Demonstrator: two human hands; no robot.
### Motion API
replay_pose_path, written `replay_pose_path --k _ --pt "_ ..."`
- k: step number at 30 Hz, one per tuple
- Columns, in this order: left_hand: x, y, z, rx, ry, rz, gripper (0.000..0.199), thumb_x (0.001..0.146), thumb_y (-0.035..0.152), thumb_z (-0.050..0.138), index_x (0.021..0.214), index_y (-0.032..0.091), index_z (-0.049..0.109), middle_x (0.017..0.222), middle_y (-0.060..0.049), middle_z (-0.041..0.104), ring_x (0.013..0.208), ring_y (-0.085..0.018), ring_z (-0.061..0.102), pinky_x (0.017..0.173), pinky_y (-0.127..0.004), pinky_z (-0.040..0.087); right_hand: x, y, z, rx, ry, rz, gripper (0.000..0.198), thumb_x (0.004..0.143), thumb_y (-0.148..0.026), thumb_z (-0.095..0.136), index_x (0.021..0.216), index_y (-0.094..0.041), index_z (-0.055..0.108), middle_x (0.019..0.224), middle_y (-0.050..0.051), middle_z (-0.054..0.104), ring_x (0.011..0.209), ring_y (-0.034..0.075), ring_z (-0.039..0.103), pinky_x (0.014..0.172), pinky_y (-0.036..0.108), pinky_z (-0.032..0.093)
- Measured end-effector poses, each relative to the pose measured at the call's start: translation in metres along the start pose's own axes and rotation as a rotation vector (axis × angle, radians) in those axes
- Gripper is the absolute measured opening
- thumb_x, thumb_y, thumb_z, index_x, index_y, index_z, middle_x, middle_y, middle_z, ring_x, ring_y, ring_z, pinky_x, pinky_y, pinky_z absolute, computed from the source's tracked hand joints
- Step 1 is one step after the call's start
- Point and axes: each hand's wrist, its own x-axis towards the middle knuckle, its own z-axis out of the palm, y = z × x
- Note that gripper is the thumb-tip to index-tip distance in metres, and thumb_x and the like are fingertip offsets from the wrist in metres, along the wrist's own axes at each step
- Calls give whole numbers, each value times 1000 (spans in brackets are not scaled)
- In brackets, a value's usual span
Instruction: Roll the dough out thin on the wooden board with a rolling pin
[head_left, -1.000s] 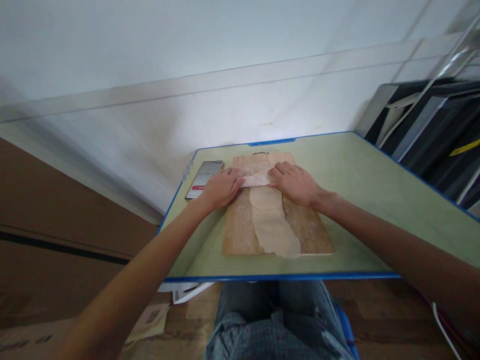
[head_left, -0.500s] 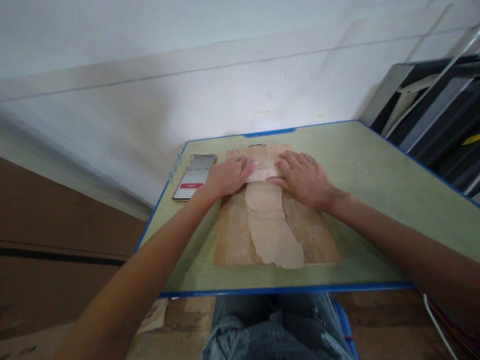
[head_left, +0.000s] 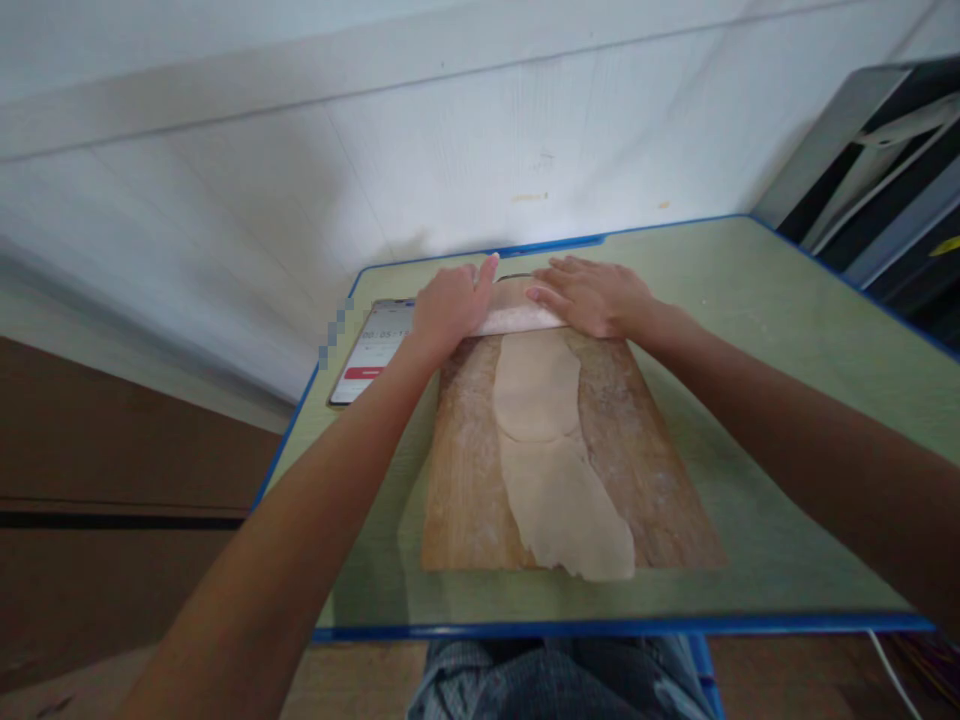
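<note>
A flour-dusted rolling pin (head_left: pixel 517 318) lies crosswise near the far end of a wooden board (head_left: pixel 465 480). My left hand (head_left: pixel 452 305) is closed over the pin's left end, its thumb pointing up and away. Over the right end rests my right hand (head_left: pixel 596 295), fingers across the top and thumb along the pin. Between the pin and the board's near edge stretches a long flat sheet of dough (head_left: pixel 540 395). A curved line crosses its middle, and its ragged near end hangs slightly past the board.
A phone (head_left: pixel 367 355) showing a timer lies left of the board, partly behind my left forearm. The pale green table (head_left: pixel 750 330) has a blue rim and stands against a white wall (head_left: pixel 465 160). Dark flat panels (head_left: pixel 885 180) lean at the far right.
Both hands have moved the rolling pin away from me toward the board's far end, uncovering more dough. My left thumb now points up. The camera view has shifted a little.
</note>
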Motion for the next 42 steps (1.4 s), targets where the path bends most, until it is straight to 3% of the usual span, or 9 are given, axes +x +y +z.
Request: replay_pose_path --k 7,10,14,21,29,33,37,42 --pt "16 1 -1 54 2 36 62 98 42 11 121 10 59 104 -18 67 105 -26 61 92 -38 43 31 19 11 136 -44 21 71 91 -64 11 125 -22 57 134 10 54 122 29 49 98 46 38" --pt "17 0 -1 26 -4 -8 67 98 46 10 116 9 63 103 -19 68 104 -27 62 89 -37 45 33 18 10 119 -31 49 72 91 -64 12 124 -20 58 134 11 55 121 29 49 97 45 38" --pt "12 0 1 2 15 -54 73 96 50 10 102 8 69 103 -20 69 101 -29 64 87 -39 47 22 10 6 68 -12 54 67 93 -60 14 120 -19 60 129 12 58 119 28 51 95 44 39" --pt "-15 4 1 56 65 -81 70 95 52 14 101 11 70 100 -19 70 97 -28 66 82 -39 48 -4 -4 2 -39 25 32 58 96 -51 16 113 -19 61 123 13 62 116 25 54 92 42 40" --pt "-69 6 -11 194 69 112 63 97 47 13 108 10 63 105 -17 68 96 -26 65 81 -35 46 -52 -23 -5 -69 71 -29 50 97 -46 22 114 -19 60 127 12 59 115 28 54 90 43 43" --pt "-92 -1 -15 192 64 242 52 97 42 20 120 11 56 117 -16 64 105 -24 60 90 -34 42 -77 -25 -2 -89 120 -112 51 96 -49 25 128 -19 52 138 13 51 122 28 50 95 44 40" --pt "-95 -5 -14 180 87 293 52 97 41 22 129 10 48 127 -16 58 117 -23 54 99 -35 37 -84 -19 2 -80 121 -142 55 95 -50 27 135 -17 45 141 14 47 124 30 46 96 48 39" --pt "-77 0 -11 160 80 199 55 97 45 18 115 12 58 112 -15 66 103 -26 62 86 -36 44 -64 -12 1 -103 108 -143 53 95 -50 25 128 -17 51 139 14 49 124 29 46 96 47 39"
